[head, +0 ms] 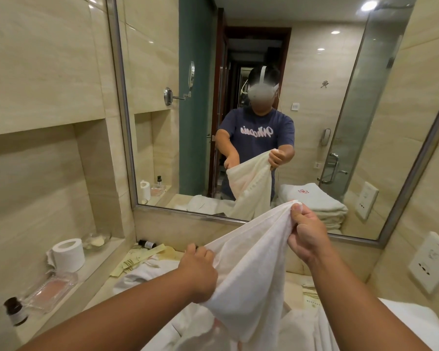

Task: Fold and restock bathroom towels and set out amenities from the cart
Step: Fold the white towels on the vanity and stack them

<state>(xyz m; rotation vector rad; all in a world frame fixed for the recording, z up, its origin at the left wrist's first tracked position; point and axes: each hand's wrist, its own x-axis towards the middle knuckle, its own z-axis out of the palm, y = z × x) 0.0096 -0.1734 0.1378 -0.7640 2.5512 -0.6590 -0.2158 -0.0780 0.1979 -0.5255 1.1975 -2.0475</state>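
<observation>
I hold a white towel (pixel 249 264) up over the vanity counter, and it hangs down between my arms. My left hand (pixel 200 272) grips its lower left edge in a fist. Higher up, my right hand (pixel 306 236) pinches the upper corner. More white towels (pixel 147 274) lie crumpled on the counter below. Amenity packets (pixel 132 259) with striped print lie near the back of the counter, next to a small dark bottle (pixel 146 243).
A side ledge on the left carries a toilet paper roll (pixel 69 254), a glass dish (pixel 96 241), a clear tray (pixel 51 291) and a brown bottle (pixel 15 311). The wall mirror (pixel 251 122) reflects a folded towel stack. A wall socket (pixel 432 262) is at right.
</observation>
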